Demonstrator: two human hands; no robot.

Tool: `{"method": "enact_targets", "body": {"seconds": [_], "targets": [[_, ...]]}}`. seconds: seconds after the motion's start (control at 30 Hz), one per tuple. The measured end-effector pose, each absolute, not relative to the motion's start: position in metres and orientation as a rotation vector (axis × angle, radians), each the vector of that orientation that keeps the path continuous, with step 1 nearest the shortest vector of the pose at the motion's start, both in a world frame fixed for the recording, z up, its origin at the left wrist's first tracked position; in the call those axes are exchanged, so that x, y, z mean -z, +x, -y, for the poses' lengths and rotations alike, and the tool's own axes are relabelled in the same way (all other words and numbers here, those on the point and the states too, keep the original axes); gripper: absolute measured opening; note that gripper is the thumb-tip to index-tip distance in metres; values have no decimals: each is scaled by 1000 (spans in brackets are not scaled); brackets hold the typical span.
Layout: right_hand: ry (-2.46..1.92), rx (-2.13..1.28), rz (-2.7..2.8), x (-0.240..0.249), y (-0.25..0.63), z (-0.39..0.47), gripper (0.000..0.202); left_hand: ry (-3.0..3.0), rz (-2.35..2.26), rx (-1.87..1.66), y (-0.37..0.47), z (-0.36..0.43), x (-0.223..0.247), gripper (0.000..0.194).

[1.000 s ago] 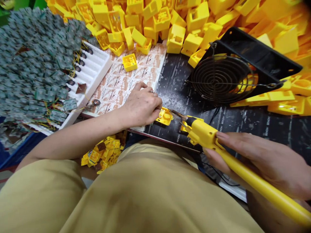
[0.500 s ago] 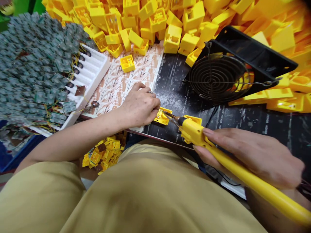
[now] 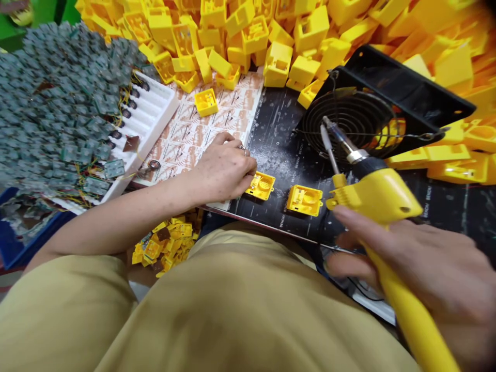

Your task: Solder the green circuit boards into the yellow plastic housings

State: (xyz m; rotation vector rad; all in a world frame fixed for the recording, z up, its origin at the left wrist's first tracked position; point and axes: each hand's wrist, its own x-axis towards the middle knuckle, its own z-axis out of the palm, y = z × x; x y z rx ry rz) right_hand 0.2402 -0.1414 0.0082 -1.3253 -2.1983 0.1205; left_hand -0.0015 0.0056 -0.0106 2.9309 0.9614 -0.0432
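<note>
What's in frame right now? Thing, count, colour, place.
Yellow pistol-shaped tool with metal tips: one, right hand
Shallow open plastic cases: two, yellow, near bench edge
Small open plastic box: one, yellow, on printed sheet
Piled plastic boxes: many, yellow, far side
Heaped plastic parts: many, yellow, below bench edge
Wired parts: many, grey-green, left
Ridged foam tray: one, white, under wired parts
Square-framed fan: one, black, right
Printed sheet: one, white-brown, centre-left
Bench surface: one, black, centre-right
Bin: one, blue, left edge
Hands: two; left at left case, right gripping tool
</note>
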Motion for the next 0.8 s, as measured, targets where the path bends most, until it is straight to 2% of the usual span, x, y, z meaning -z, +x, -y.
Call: {"method": "enact_targets", "body": {"seconds": [0.13, 0.3, 0.43, 0.47, 0.57, 0.67, 0.8], "targets": [[-1074, 60, 2334, 8, 245, 124, 34, 2867, -970, 54, -10, -12, -3, 33], [-1040, 185, 2402, 21, 260, 123, 40, 2674, -996, -193, -38, -19, -26, 43], [-975, 166, 2456, 24, 261, 117, 29, 2766, -795, -94, -38, 2, 11, 73], [-972, 160, 2446, 27, 258, 113, 28, 2813, -799, -89, -36, 8, 24, 71], [-964, 139, 2414, 39, 251, 101, 32, 2869, -815, -264, -43, 23, 44, 47], [-938, 106, 2404, 46, 245, 94, 31, 2708, -779, -360, -82, 34, 20, 35], [-906, 83, 2377, 44, 237, 92, 41, 2520, -995, 153, -149, 63, -34, 22]]}}
